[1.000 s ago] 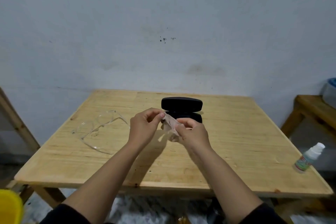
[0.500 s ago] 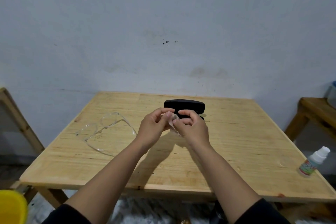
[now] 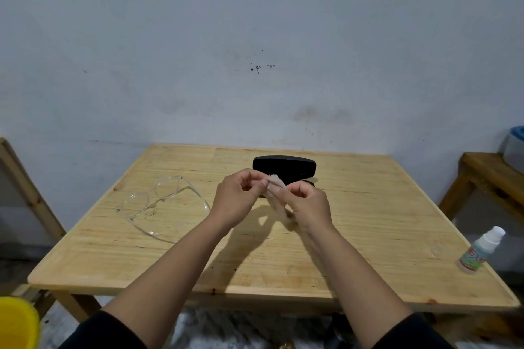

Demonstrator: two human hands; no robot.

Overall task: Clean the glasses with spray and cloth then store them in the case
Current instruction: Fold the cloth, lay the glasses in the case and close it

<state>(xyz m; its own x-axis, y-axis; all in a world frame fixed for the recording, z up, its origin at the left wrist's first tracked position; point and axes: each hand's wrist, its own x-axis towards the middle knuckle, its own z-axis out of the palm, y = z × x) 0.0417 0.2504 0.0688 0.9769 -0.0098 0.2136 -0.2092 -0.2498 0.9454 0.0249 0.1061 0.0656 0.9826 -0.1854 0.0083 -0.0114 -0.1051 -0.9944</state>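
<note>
A small pale pink cloth (image 3: 275, 188) is pinched between my left hand (image 3: 236, 197) and my right hand (image 3: 307, 204), held above the middle of the wooden table (image 3: 368, 221). Right behind my hands stands the black glasses case (image 3: 284, 166) with its lid raised; its lower half is mostly hidden by my fingers. The clear-framed glasses (image 3: 161, 204) lie unfolded on the table to the left of my left hand, apart from it. A white spray bottle (image 3: 482, 249) with a coloured label stands near the table's right edge, far from both hands.
A grey wall rises behind the table. A wooden bench (image 3: 493, 178) with a grey and blue container (image 3: 514, 144) is at the right. A wooden frame (image 3: 25, 187) leans at the left, and a yellow bucket (image 3: 17, 323) sits at the bottom left corner.
My hands, which had come close together around the bunched cloth, have drawn slightly apart, and more of the cloth shows between them. The view has shifted a little.
</note>
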